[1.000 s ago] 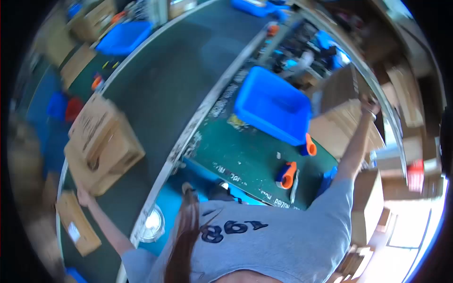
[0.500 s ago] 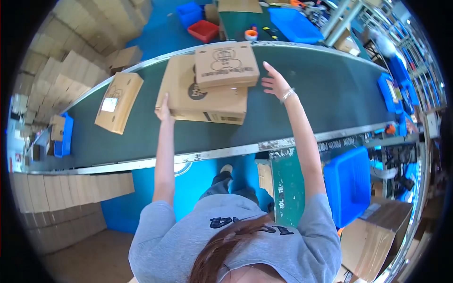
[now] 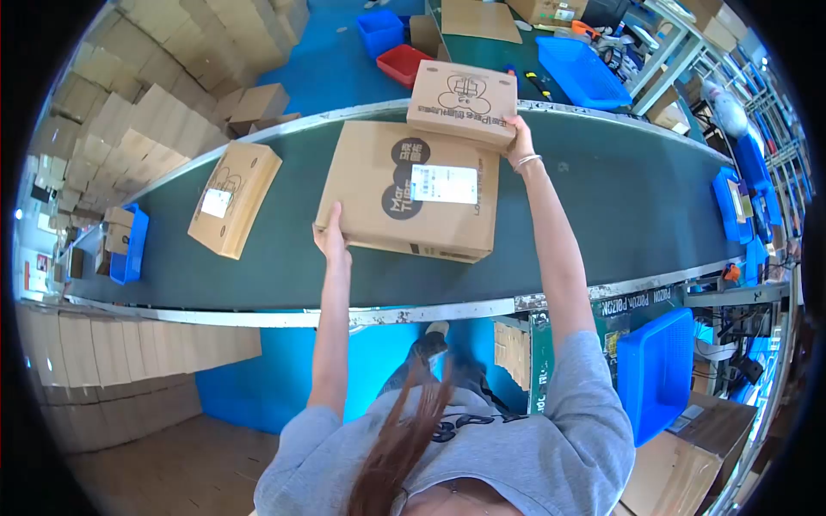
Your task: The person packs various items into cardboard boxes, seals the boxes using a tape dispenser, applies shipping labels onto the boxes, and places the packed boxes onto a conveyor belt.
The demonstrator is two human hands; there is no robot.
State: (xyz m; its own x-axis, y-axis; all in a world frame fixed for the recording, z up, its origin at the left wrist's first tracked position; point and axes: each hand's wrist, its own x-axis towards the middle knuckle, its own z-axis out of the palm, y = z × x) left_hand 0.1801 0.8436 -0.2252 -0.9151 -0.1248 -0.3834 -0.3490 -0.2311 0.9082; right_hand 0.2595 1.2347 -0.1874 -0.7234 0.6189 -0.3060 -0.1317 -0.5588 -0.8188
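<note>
A large cardboard box (image 3: 430, 225) on a conveyor belt (image 3: 594, 198) is held at its near left corner by the fingers of the left hand (image 3: 331, 236). The corner of a small box (image 3: 465, 96), which overlaps the large box's far edge, is gripped by the fingers of the right hand (image 3: 521, 144). The step in hand seems to be the handling of both boxes at once; any further move would call for the small box to be kept steady. Both are closed (their contents are hidden). Left of the left fingers, a flat labelled box (image 3: 245, 185) is seen; farther left, cartons are held in a blue crate (image 3: 129, 268). Well right of the right fingers, packaged items are held in a blue bin (image 3: 730, 230).
</note>
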